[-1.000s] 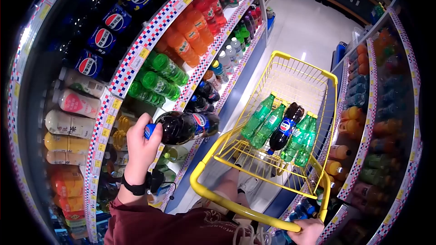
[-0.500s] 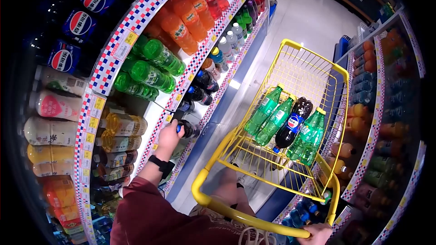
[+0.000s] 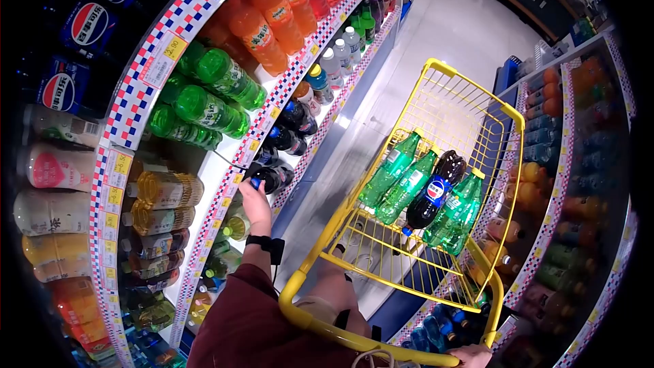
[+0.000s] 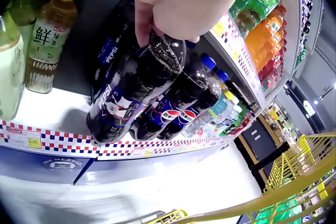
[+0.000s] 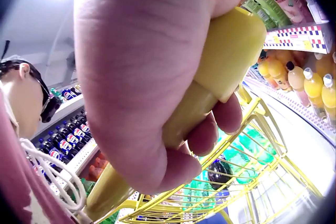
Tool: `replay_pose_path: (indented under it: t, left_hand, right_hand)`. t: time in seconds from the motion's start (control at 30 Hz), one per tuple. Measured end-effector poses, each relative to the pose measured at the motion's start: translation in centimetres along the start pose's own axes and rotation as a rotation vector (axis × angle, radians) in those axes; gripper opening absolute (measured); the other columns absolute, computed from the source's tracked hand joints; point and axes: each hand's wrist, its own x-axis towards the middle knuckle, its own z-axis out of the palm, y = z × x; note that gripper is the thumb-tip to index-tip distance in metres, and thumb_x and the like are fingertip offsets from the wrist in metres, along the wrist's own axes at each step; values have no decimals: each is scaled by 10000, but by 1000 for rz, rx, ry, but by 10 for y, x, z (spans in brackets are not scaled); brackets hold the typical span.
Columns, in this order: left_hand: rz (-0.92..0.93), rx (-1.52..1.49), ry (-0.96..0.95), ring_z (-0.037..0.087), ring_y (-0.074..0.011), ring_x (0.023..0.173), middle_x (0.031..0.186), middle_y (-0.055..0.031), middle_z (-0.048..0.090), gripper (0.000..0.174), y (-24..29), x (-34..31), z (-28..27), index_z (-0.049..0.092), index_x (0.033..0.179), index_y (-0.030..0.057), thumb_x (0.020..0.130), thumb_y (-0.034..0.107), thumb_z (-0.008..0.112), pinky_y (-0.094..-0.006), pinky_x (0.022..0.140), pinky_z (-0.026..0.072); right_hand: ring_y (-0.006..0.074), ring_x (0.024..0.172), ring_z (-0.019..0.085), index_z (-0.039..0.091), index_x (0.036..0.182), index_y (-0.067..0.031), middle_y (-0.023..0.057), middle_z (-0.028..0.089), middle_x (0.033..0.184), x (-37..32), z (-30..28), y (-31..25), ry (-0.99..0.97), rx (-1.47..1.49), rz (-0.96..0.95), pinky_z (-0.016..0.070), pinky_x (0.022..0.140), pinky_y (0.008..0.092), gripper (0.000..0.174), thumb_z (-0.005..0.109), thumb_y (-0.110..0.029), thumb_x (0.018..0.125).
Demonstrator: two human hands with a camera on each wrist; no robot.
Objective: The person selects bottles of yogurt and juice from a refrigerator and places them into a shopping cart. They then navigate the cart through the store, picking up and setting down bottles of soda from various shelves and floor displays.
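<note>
My left hand [image 3: 257,203] holds a large Pepsi bottle [image 4: 139,87] by its blue-capped neck at the lower shelf. In the left wrist view the bottle leans, its base near the checkered shelf edge, beside other Pepsi bottles [image 4: 181,90]. The fingers cover its cap there. My right hand [image 3: 471,354] grips the yellow handle [image 5: 231,50] of a shopping cart [image 3: 514,163], the thumb and fingers wrapped round it. Inside the cart lie a Pepsi bottle [image 3: 436,194] and several green soda bottles [image 3: 396,170].
Green soda bottles [image 3: 211,109] and orange soda bottles [image 3: 262,37] fill the shelf above. Tea bottles [image 4: 52,35] stand left of the Pepsi row. Another drinks shelf [image 3: 555,157] borders the cart's right side, and the pale aisle floor [image 3: 443,27] stretches ahead.
My left hand has brought the Pepsi bottle, earlier held out sideways, down to the row of cola bottles on the lower shelf. My right hand keeps its grip on the cart handle.
</note>
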Motion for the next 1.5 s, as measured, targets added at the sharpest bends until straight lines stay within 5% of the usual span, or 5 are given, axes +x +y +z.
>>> replay_pose_path:
  t: [0.77,1.1,1.3,1.37,1.5]
  left_hand:
    - [-255,-314,88,537,-424,915,1005,-253,583,581,-20,43,84,522,1079,-58,760,395,697,-450,877,391]
    - [-18,-620,56,564,-336,998,1070,-237,578,621,-20,43,69,461,1143,-92,729,265,756,-371,907,403]
    - [-173,-417,302,341,-402,1166,1216,-292,365,860,-28,-32,102,302,1293,-75,692,314,779,-454,978,305]
    - [-115,-172,124,395,-356,1129,1219,-256,390,803,-47,-82,132,336,1274,-52,706,316,769,-425,947,351]
    - [-562,-773,-574,474,-271,1074,1192,-164,437,617,-91,-116,211,399,1221,7,776,306,703,-369,886,403]
  right_hand:
    - [259,604,586,684,824,-150,57,606,667,-2,5,-18,-85,-217,72,480,567,364,288,743,-226,552]
    - [286,561,562,700,812,-147,78,595,631,23,-9,0,45,-178,82,453,537,384,210,634,-329,733]
    - [252,608,539,646,897,-35,103,578,675,67,-32,25,104,-198,84,456,613,354,286,659,-271,737]
    - [220,532,535,607,622,-30,83,558,569,81,-19,68,247,-65,124,397,542,325,183,706,-184,614]
    - [236,746,509,512,779,-32,99,506,801,103,-31,114,453,-143,76,400,696,351,233,681,-107,638]
